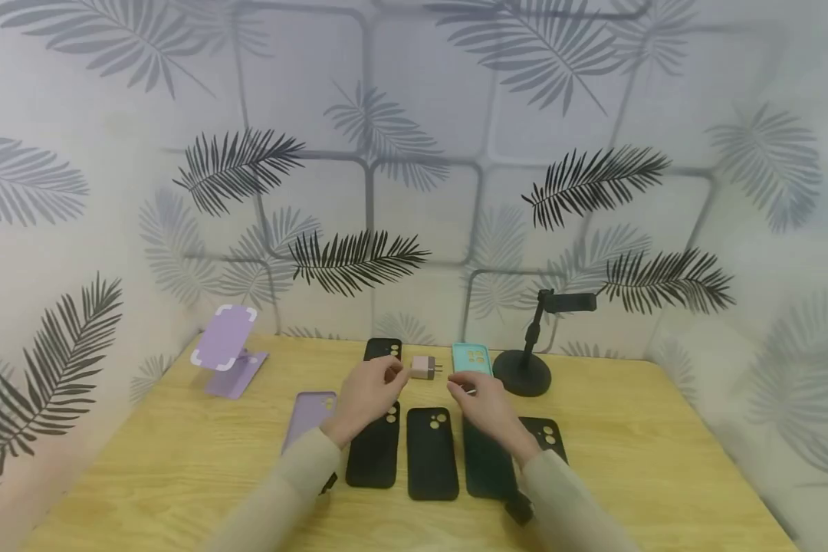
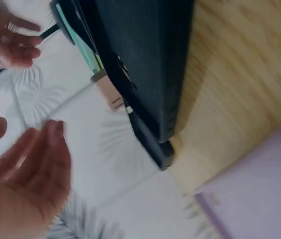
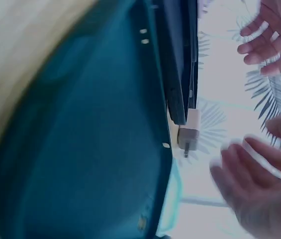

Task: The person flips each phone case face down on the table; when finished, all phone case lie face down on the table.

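My left hand (image 1: 372, 391) hovers over the black phone cases left of the middle, its fingers loosely bent and nothing between them. Opposite it, my right hand (image 1: 486, 402) hangs above a dark teal phone case (image 3: 90, 129), also holding nothing. A pink plug-in charger (image 1: 423, 367) lies between the two hands, prongs pointing right. Behind the right hand is a turquoise phone case (image 1: 471, 358), partly covered by it. One black case (image 1: 381, 349) sits behind the left hand, another black case (image 1: 432, 460) in the front middle. The left forearm partly hides a lavender case (image 1: 308, 418).
A lavender folding phone stand (image 1: 224, 341) is at the table's back left. At the back right rises a black round-based holder (image 1: 522, 373) with an arm. Another black case (image 1: 545, 437) lies beside the right wrist. A leaf-patterned wall (image 1: 428, 207) stands behind the wooden table (image 1: 635, 445).
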Demonstrator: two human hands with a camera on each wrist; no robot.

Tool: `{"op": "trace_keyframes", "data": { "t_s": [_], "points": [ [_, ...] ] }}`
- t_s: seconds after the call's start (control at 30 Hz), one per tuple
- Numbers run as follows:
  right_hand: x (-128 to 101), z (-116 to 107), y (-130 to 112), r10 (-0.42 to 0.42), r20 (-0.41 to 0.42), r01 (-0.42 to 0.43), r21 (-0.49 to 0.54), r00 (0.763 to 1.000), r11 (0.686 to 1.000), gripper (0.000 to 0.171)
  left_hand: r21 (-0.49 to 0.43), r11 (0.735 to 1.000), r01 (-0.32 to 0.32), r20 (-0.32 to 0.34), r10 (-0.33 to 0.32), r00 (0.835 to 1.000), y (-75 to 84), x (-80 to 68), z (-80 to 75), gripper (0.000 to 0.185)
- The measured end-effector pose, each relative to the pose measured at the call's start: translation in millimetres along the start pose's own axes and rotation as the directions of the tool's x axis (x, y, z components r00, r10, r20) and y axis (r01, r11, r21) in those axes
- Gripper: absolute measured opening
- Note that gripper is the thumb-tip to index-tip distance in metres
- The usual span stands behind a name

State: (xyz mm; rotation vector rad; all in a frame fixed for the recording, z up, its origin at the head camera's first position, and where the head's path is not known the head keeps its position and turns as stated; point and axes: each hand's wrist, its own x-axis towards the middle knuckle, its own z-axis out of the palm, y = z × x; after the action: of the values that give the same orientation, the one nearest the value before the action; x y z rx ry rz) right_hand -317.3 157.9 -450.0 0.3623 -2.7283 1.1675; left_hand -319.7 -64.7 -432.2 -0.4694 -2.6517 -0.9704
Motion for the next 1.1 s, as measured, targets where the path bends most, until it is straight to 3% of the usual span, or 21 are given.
{"op": "trace_keyframes", "data": {
  "t_s": [0.1, 0.2, 0.33, 0.47, 0.57, 0.77, 0.97, 1.1],
  "points": [
    [9.4, 6.5, 0.8, 0.042, 0.118, -0.067, 0.221, 0.992, 0.973, 0.031, -0.208, 0.975, 0.075, 0.033, -0.07, 0.997, -13.8, 6.8, -5.5, 0.021],
    [16.7, 11.6, 1.4, 0.053, 0.22, -0.129, 0.348, 0.974, 0.929, 0.033, -0.377, 0.91, 0.173, 0.08, -0.154, 0.985, -26.3, 13.1, -9.4, 0.019],
    [26.9, 17.2, -1.6, 0.028, 0.308, -0.157, 0.401, 0.951, 0.903, 0.034, -0.51, 0.807, 0.297, 0.122, -0.275, 0.954, -40.5, 20.5, -17.1, 0.018],
    [38.8, 22.0, -5.1, 0.019, 0.374, -0.186, 0.416, 0.927, 0.89, 0.034, -0.544, 0.756, 0.364, 0.16, -0.333, 0.93, -53.3, 27.6, -22.7, 0.021],
    [47.4, 26.4, -8.8, 0.024, 0.407, -0.202, 0.401, 0.913, 0.894, 0.033, -0.524, 0.745, 0.412, 0.225, -0.346, 0.911, -62.2, 32.1, -26.2, 0.027],
    [59.9, 37.7, -12.5, 0.027, 0.441, -0.2, 0.351, 0.897, 0.915, 0.035, -0.466, 0.726, 0.505, 0.395, -0.341, 0.853, -76.5, 37.6, -31.3, 0.042],
    [65.5, 46.3, -10.5, 0.033, 0.456, -0.219, 0.363, 0.89, 0.905, 0.036, -0.381, 0.753, 0.536, 0.438, -0.364, 0.822, -81.1, 39.4, -28.3, 0.049],
    [66.9, 52.0, -10.5, 0.059, 0.459, -0.245, 0.358, 0.886, 0.901, 0.036, -0.368, 0.74, 0.563, 0.451, -0.387, 0.804, -82.6, 38.7, -23.6, 0.051]
  ]
}}
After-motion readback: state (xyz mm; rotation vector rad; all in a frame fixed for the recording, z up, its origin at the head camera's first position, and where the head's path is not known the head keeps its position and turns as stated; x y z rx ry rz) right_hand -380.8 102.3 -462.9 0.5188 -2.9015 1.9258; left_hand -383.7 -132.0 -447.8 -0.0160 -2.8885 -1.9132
